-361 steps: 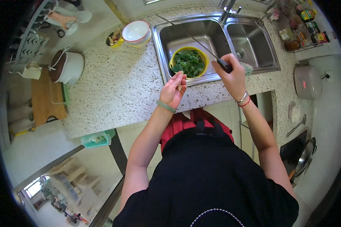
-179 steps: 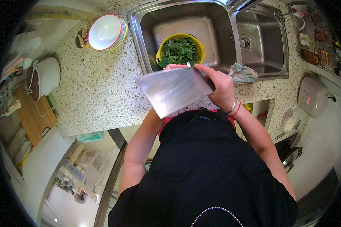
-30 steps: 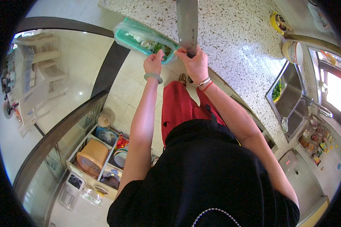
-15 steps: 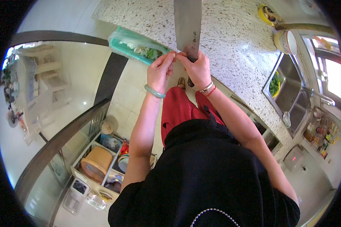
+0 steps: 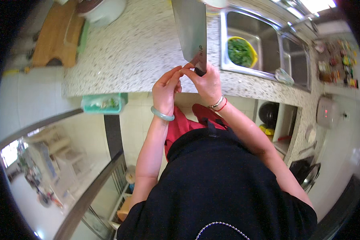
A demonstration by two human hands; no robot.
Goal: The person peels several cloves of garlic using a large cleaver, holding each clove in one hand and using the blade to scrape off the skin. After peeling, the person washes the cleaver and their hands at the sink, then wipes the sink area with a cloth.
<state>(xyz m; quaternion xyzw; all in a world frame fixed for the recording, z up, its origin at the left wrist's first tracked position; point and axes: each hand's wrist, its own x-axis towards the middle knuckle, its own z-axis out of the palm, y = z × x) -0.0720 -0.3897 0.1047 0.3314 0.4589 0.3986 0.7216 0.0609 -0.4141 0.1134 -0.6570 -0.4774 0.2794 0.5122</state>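
Observation:
My right hand (image 5: 207, 85) is closed round the handle of a wide-bladed cleaver (image 5: 190, 30), whose blade points away from me above the counter's front edge. Its thumb and forefinger also reach left, meeting the fingertips of my left hand (image 5: 165, 89). The fingers of that left hand are pinched together. Whatever lies between the touching fingertips, if anything, is too small to make out. Most of the cleaver's handle is hidden by my right palm.
Beyond my hands runs a speckled counter (image 5: 120, 60). At right, a steel sink (image 5: 268, 42) holds a yellow basin (image 5: 253, 52) of leafy greens (image 5: 240, 53). Far left are a wooden cutting board (image 5: 54, 38) and a white pot (image 5: 106, 12). A green bin (image 5: 91, 105) hangs at the counter's edge.
The view has swung right: the sink now lies nearly ahead, and the bin is farther left. My hands stay together, with the cleaver still in the right one.

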